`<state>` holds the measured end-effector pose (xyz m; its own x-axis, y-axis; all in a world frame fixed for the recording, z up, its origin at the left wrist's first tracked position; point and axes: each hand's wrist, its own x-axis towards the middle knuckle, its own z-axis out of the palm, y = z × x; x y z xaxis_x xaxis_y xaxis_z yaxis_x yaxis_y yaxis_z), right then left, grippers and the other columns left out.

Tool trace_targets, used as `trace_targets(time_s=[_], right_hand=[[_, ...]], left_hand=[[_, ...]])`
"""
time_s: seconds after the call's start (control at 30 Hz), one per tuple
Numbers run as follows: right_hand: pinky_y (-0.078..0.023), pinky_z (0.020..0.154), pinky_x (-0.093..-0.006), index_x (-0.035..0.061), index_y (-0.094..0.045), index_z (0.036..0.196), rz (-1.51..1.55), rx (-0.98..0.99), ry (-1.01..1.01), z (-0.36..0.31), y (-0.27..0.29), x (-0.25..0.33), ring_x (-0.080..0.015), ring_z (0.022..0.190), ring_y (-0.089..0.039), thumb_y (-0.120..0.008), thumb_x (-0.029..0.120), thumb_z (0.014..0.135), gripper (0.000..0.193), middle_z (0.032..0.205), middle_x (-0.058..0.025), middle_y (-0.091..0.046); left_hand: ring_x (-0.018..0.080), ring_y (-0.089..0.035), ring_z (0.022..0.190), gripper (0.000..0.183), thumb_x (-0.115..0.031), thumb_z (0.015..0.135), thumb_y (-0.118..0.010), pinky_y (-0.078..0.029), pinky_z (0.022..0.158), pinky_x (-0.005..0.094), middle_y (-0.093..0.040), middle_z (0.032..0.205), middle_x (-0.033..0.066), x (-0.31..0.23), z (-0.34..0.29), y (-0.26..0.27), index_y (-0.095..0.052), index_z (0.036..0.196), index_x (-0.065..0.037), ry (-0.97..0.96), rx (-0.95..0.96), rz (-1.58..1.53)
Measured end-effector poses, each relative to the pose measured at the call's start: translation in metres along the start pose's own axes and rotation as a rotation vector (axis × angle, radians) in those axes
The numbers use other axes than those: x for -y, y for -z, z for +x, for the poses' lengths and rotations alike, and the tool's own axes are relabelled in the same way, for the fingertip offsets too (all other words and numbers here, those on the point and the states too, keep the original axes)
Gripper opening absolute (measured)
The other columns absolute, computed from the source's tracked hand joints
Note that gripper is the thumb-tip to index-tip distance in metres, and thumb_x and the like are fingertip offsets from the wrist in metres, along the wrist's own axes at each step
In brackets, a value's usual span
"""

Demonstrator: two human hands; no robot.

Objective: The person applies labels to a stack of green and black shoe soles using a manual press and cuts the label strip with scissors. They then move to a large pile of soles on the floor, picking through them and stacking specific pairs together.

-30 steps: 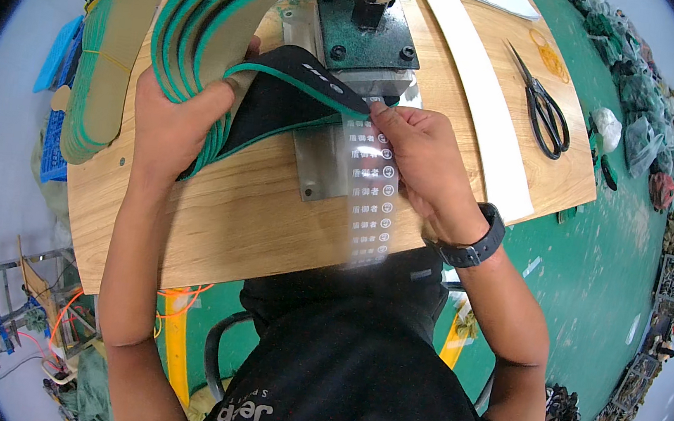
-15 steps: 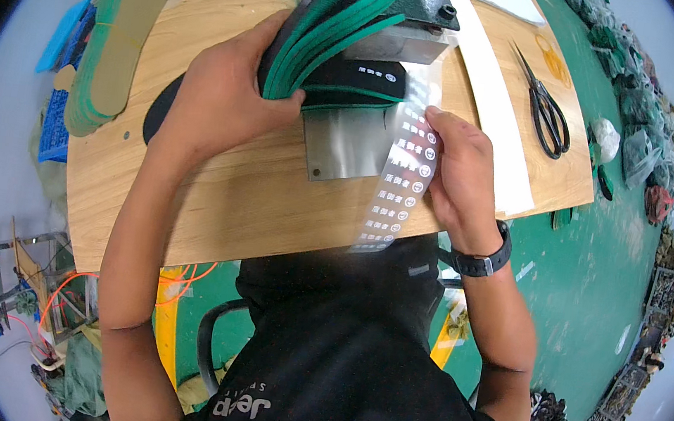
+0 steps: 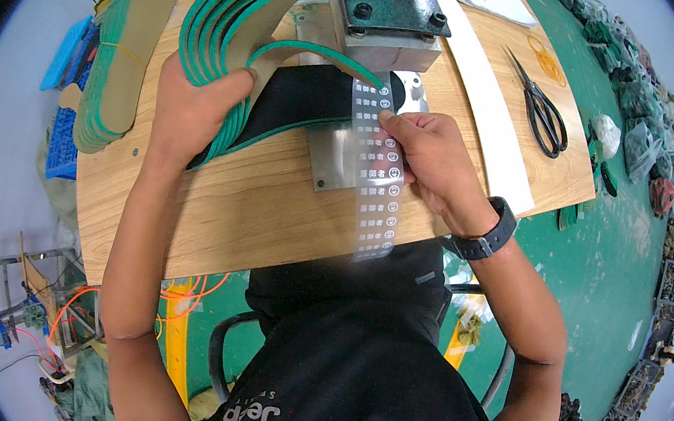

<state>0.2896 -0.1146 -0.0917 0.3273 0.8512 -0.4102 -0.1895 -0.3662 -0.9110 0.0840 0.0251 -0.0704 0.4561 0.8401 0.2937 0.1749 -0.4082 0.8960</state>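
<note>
My left hand (image 3: 191,115) is closed around a fanned stack of insoles (image 3: 220,10) with green edges and beige undersides, bent upward. One insole of the bunch curls to the right, its tip by the strip. Below it, a black insole face (image 3: 300,94) lies over the metal plate (image 3: 332,160) in front of the press head (image 3: 391,29). My right hand (image 3: 446,165) pinches a clear strip of white printed transfers (image 3: 377,207) between thumb and fingers. The strip's upper end lies across the black insole; its lower end hangs past the table edge.
Black-handled scissors (image 3: 545,118) and yellow rubber bands (image 3: 547,61) lie on the right of the wooden table (image 3: 251,234). A long white strip (image 3: 483,94) runs beside the press. At left sits a banded insole stack (image 3: 127,45), near blue crates (image 3: 60,125).
The insole stack has swung left and fanned out, away from the press. A plain black face shows where a printed one was. My right hand and the strip have moved left over it.
</note>
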Motion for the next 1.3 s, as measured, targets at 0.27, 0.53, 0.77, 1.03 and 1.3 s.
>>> trace_targets(time_s=[0.27, 0.53, 0.77, 1.03, 1.3], right_hand=[[-0.043, 0.04, -0.0223, -0.0023, -0.062, 0.072, -0.077, -0.034, -0.017, 0.004, -0.006, 0.004, -0.0114, 0.046, -0.056, -0.055, 0.02, 0.09, 0.029, 0.059, -0.0077, -0.061], [-0.03, 0.037, -0.0178, 0.003, -0.062, 0.075, -0.033, -0.036, 0.049, 0.003, -0.006, -0.004, -0.0045, 0.043, -0.05, -0.057, 0.021, 0.091, 0.024, 0.06, -0.0014, -0.06], [-0.04, 0.044, -0.0193, 0.0008, -0.061, 0.08, 0.033, -0.07, 0.112, -0.004, 0.009, -0.013, -0.0073, 0.051, -0.055, -0.056, 0.015, 0.09, 0.018, 0.065, -0.0028, -0.061], [-0.039, 0.044, -0.019, 0.0004, -0.062, 0.079, 0.121, -0.072, 0.057, -0.012, 0.013, -0.008, -0.007, 0.051, -0.054, -0.056, 0.016, 0.09, 0.021, 0.066, -0.0037, -0.062], [-0.03, 0.034, -0.0177, 0.0013, -0.063, 0.074, -0.087, -0.036, 0.004, -0.004, -0.006, 0.003, -0.0044, 0.04, -0.047, -0.055, 0.018, 0.092, 0.026, 0.057, -0.0018, -0.059]], left_hand=[[0.0135, -0.06, 0.08, 0.032, -0.011, 0.07, -0.061, -0.047, 0.077, 0.0283, -0.067, 0.089, 0.0083, -0.001, 0.0, -0.005, -0.066, 0.1, 0.0, -0.048, -0.015, 0.033], [0.0311, -0.062, 0.09, 0.064, -0.019, 0.065, -0.071, -0.048, 0.082, 0.0363, -0.064, 0.099, 0.0165, -0.01, -0.003, -0.02, -0.05, 0.125, -0.007, -0.015, 0.184, 0.422], [0.0363, -0.058, 0.095, 0.078, -0.021, 0.062, -0.075, -0.047, 0.083, 0.0418, -0.062, 0.103, 0.0192, -0.01, -0.004, -0.029, -0.041, 0.132, -0.008, -0.157, 0.216, 0.738], [0.0246, -0.061, 0.073, 0.038, -0.015, 0.068, -0.066, -0.049, 0.072, 0.0335, -0.065, 0.081, 0.0143, -0.017, 0.001, -0.007, -0.062, 0.103, 0.0, 0.025, 0.206, 0.329], [0.0143, -0.056, 0.069, 0.024, -0.013, 0.072, -0.065, -0.048, 0.069, 0.0301, -0.064, 0.077, 0.0077, -0.008, -0.002, -0.002, -0.064, 0.091, 0.001, -0.062, 0.024, 0.111]])
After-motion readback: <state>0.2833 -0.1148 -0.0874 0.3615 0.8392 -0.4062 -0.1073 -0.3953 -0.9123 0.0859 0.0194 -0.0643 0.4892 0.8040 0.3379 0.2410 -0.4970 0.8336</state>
